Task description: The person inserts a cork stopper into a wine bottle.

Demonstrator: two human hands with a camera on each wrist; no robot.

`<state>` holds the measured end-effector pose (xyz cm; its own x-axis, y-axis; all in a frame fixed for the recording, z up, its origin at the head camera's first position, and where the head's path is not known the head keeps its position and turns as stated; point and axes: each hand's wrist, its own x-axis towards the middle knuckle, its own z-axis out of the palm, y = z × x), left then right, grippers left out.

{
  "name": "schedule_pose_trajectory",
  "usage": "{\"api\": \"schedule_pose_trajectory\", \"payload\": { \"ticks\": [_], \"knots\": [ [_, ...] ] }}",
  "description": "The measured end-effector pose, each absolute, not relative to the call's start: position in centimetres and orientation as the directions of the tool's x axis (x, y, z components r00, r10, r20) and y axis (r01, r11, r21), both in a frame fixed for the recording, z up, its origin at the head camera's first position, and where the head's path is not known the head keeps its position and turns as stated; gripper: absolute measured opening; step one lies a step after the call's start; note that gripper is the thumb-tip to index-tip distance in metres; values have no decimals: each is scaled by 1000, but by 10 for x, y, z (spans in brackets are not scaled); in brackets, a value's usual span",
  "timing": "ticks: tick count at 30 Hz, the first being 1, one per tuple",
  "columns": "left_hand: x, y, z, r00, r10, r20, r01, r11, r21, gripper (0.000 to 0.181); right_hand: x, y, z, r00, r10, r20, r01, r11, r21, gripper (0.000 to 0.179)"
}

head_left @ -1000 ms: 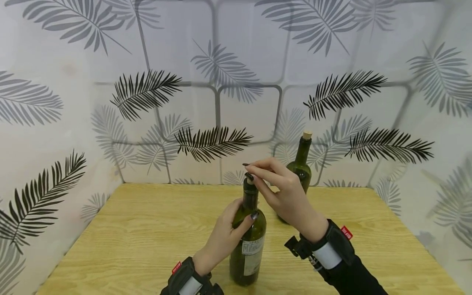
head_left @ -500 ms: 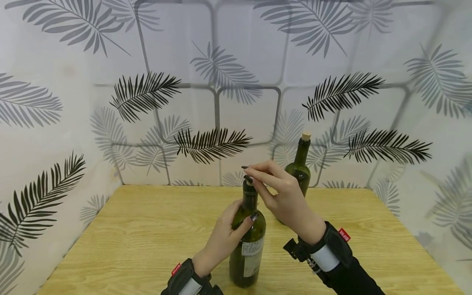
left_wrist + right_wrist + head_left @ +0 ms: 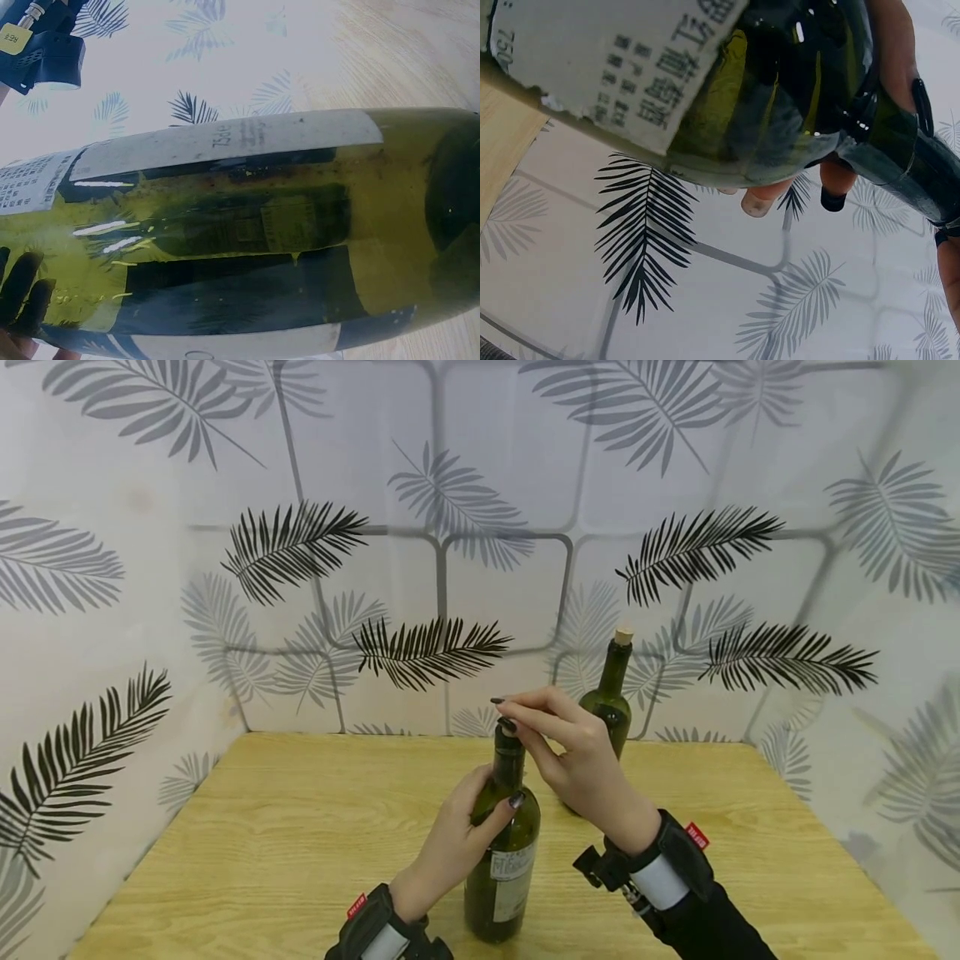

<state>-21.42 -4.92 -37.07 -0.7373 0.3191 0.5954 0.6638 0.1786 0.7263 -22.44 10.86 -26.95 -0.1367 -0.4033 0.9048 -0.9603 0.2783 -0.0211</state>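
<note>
A green glass wine bottle (image 3: 480, 902) with pale labels stands upright on the table. My left hand (image 3: 450, 843) grips it around the shoulder, below the neck, with the thumb across the front. At the bottle's mouth, my right hand (image 3: 581, 752) pinches a cork (image 3: 509, 732), mostly hidden by the fingertips. In the left wrist view the bottle (image 3: 390, 210) fills much of the picture. The right wrist view shows a printed label (image 3: 615, 67) and left-hand fingers wrapped around the bottle's shoulder and neck.
Behind my right hand stands a second green bottle (image 3: 611, 718) with a cork (image 3: 623, 637) protruding from its mouth, its lower part partly hidden. The wood-grain table (image 3: 300, 827) meets a leaf-patterned backdrop (image 3: 495, 485) at its back and sides.
My right fingertips shift very slightly at the cork. The left hand keeps its grip, and both bottles stay where they were.
</note>
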Motion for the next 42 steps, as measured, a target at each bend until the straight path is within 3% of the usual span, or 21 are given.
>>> {"api": "schedule_pose_trajectory", "payload": {
  "ticks": [7,16,21,34,42],
  "knots": [
    [-212,-50,-367,-753,327,572,643,179,744,34,-225,107,-268,-119,-401,908,-967,256,-14,34],
    [-212,-51,-364,-762,327,559,623,134,771,35,-221,105,-267,-144,-365,920,-947,322,-21,33],
    [-212,-50,-365,-772,318,550,611,132,781,37,-220,104,-268,-172,-357,918,-941,337,-45,15],
    [-211,-52,-363,-765,353,538,611,133,781,37,-222,105,-272,-186,-349,918,-961,261,-96,36],
    [-212,-52,-363,-778,330,534,599,137,789,39,-224,106,-272,-201,-344,917,-958,265,-111,16]
  ]
}}
